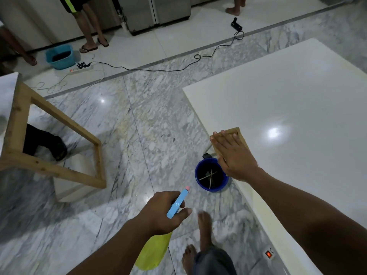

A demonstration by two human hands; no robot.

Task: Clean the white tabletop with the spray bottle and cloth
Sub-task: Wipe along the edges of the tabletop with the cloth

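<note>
The white tabletop [297, 92] fills the right side, glossy, with a light reflection on it. My right hand [234, 155] lies flat, palm down, on a tan rectangular cloth [237, 132] at the table's near left edge; most of the cloth is hidden under the hand. My left hand [162, 212] is out over the floor, left of the table, and grips a spray bottle [178, 203]. The bottle has a blue head, a pink nozzle pointing up and away, and a yellow-green body hanging below my wrist.
A dark blue bucket [199, 176] with sticks inside stands on the marble floor by the table edge. A wooden-framed table [59, 120] is at left. At the back are a light-blue basin [59, 56], a power strip [82, 68], a black cable [158, 69] and people's legs [89, 26]. My bare feet [204, 225] are below.
</note>
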